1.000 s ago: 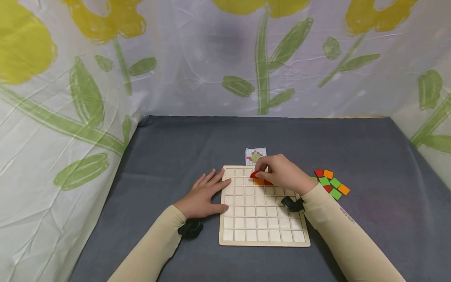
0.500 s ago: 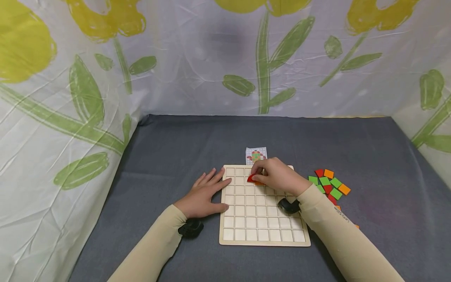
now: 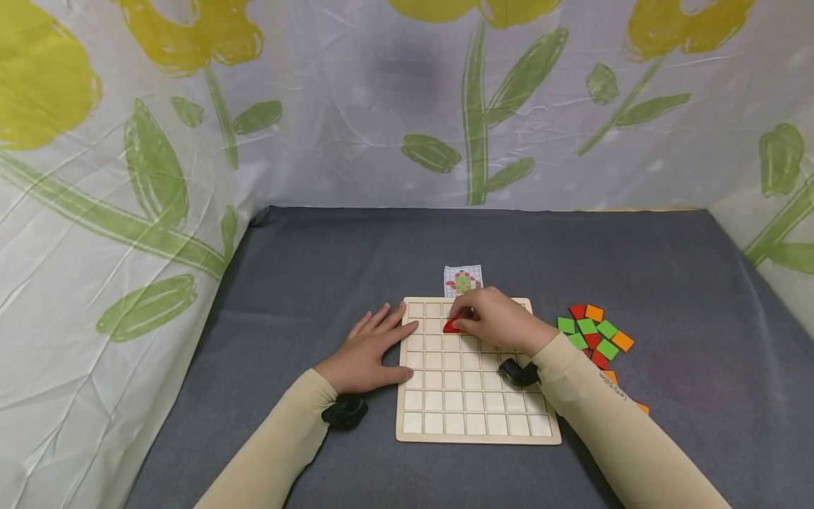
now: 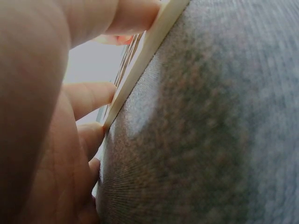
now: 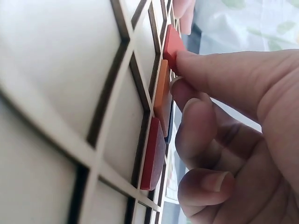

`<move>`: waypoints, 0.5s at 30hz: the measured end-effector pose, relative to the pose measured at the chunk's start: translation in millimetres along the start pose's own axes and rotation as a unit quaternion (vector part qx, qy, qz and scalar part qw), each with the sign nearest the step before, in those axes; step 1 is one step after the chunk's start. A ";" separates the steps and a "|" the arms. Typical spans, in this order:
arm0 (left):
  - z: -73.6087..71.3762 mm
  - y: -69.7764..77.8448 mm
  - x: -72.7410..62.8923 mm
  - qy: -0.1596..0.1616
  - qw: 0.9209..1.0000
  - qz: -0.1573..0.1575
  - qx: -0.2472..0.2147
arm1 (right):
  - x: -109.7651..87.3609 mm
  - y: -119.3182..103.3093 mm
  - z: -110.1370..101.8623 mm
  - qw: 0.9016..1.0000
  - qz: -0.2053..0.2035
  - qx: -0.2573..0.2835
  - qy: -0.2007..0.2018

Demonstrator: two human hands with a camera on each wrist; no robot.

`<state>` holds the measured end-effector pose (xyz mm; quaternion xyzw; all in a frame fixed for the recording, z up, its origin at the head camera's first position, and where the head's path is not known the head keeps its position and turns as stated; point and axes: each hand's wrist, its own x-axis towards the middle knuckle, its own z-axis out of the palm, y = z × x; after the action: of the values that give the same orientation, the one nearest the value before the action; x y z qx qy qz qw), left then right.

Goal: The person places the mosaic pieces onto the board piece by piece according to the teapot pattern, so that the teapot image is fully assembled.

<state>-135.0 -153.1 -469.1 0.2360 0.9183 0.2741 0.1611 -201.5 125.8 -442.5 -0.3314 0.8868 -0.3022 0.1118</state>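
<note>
A wooden grid board (image 3: 478, 436) lies flat on the grey cloth. My left hand (image 3: 367, 358) rests against its left edge with fingers spread; the left wrist view shows fingertips touching the rim. Over the upper rows, my right hand (image 3: 505, 322) pinches a red tile with a curved edge (image 3: 450, 326) between thumb and fingers. In the right wrist view this tile stands at the grid, beside an orange square tile (image 5: 162, 95). A second red curved tile (image 5: 153, 156) sits past the orange one. From the head, the right hand hides both seated tiles.
A small printed pattern card (image 3: 463, 280) lies behind the board's top edge. Loose green, red and orange tiles (image 3: 586, 326) are scattered right of the board, some partly covered by the right sleeve (image 3: 610, 403). A flower-printed curtain (image 3: 356, 127) borders the table.
My right hand has shifted slightly left and down with the red tile, lowering it to the board left of the orange tile. The left hand has stayed in place.
</note>
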 end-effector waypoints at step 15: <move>0.0 0.6 0.2 0.001 1.000 0.001 0.001 | -0.4 4.7 2.4 0.998 -0.047 -0.037 0.010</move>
<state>-135.0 -152.5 -468.7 0.2365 0.9185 0.2738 0.1597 -202.7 127.8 -447.4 -0.3736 0.8817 -0.2780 0.0761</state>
